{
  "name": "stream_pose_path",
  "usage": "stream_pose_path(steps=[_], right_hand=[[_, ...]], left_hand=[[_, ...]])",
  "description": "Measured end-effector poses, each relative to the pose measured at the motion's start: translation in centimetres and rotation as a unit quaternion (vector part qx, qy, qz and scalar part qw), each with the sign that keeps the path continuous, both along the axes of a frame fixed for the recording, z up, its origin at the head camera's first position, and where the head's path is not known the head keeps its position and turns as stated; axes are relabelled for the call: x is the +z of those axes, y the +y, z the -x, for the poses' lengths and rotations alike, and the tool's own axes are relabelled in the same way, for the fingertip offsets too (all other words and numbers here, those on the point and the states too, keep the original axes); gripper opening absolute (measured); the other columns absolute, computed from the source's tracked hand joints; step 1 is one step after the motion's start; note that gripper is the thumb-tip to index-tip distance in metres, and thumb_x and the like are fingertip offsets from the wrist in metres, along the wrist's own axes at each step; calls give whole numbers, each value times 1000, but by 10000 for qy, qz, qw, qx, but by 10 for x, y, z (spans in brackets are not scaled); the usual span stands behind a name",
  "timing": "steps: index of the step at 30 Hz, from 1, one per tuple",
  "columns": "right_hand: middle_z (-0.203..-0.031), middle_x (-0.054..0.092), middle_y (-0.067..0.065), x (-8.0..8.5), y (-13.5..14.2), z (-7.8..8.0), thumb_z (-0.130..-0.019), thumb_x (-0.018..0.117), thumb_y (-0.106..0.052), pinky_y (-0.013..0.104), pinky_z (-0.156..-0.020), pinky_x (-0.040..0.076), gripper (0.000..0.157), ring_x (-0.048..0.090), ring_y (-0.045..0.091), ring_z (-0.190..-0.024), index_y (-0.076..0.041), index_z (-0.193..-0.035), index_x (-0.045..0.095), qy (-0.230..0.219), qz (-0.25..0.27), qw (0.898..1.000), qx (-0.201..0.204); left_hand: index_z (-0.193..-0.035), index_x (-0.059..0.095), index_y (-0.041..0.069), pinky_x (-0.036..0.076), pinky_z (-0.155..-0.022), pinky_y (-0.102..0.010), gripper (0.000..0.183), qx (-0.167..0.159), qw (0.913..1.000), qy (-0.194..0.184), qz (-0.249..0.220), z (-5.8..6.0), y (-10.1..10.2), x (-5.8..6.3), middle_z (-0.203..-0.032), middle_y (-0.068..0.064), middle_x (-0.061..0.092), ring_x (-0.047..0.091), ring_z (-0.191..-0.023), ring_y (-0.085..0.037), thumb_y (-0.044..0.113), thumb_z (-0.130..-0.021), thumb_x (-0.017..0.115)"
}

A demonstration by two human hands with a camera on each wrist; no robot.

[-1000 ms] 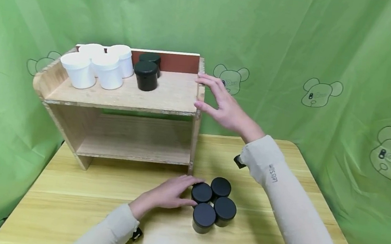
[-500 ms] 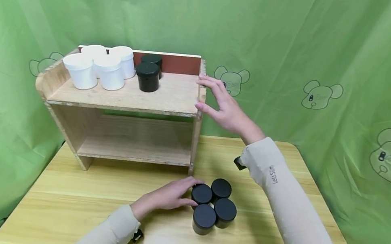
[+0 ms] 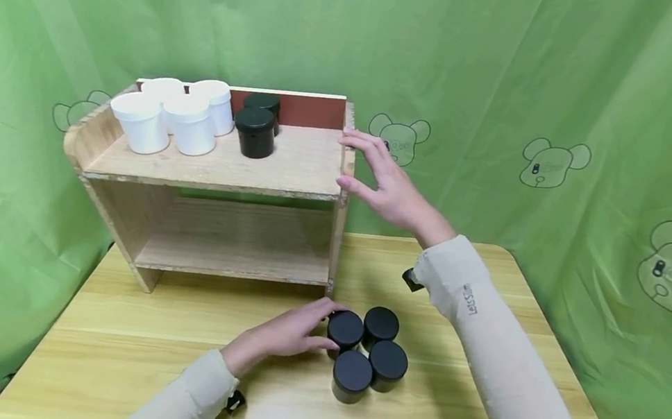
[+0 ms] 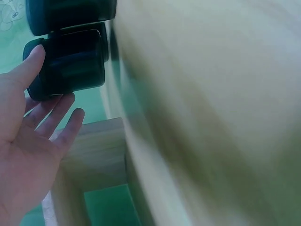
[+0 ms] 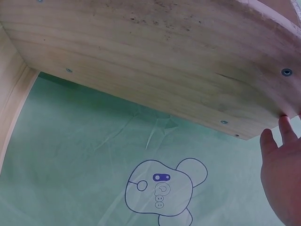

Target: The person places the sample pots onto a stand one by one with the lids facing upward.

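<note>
At the middle of the table in the head view, my left hand (image 3: 289, 333) holds a black lidded jar (image 3: 345, 328) between thumb and fingers. The left wrist view shows the thumb on the lid of this jar (image 4: 73, 61) and the fingers curved along its far side. Three more black jars stand close by: a back one (image 3: 381, 323), a right one (image 3: 388, 363) and a front one (image 3: 352, 374). My right hand (image 3: 386, 184) rests with spread fingers on the right side of the wooden shelf (image 3: 303, 170); in the right wrist view its fingertips touch the side panel (image 5: 188, 70).
On the shelf's upper board stand several white lidded jars (image 3: 195, 126), grouped at the left. Right of them are two black jars, one front (image 3: 255, 135) and one behind (image 3: 263, 100). The lower board (image 3: 244, 240) lies beneath. A green curtain (image 3: 485, 67) hangs behind the table (image 3: 286, 413).
My left hand has shifted the held jar slightly away and to the left, widening its gap from the other jars. The right hand stays at the shelf's side.
</note>
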State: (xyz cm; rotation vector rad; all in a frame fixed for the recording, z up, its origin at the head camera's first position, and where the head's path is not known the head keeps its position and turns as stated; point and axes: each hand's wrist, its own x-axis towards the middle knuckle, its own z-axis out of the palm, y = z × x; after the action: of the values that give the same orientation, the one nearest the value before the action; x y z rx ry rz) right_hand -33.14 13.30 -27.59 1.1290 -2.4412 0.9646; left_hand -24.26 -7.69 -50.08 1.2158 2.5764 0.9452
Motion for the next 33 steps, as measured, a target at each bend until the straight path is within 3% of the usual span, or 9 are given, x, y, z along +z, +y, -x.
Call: stream_pose_path(steps=[11,21,33], right_hand=[[-169,24,-5,1,1,2,-103,61,-44,69,-122,25,61,25,24,-157,-27,-157,37,77,-3,10000,14],[-169,25,-5,-3,-1,3,-103,60,-47,68,-122,25,61,25,24,-157,-29,-157,37,114,39,9999,35],[-169,26,-5,-3,-1,1,-103,59,-45,68,-121,27,60,28,25,-156,-29,-156,37,76,101,9999,14]], left_hand=[[-155,42,18,48,-113,-39,65,257,9988,380,-149,3,-13,29,-145,-1,56,56,-133,-16,44,-100,66],[-154,45,12,47,-115,-42,66,445,9963,635,-372,-1,-30,64,-144,-6,58,56,-135,-20,34,-98,72],[-153,44,13,55,-103,-35,67,441,9913,1006,-721,-7,-50,118,-134,-2,58,61,-121,-13,27,-96,75]])
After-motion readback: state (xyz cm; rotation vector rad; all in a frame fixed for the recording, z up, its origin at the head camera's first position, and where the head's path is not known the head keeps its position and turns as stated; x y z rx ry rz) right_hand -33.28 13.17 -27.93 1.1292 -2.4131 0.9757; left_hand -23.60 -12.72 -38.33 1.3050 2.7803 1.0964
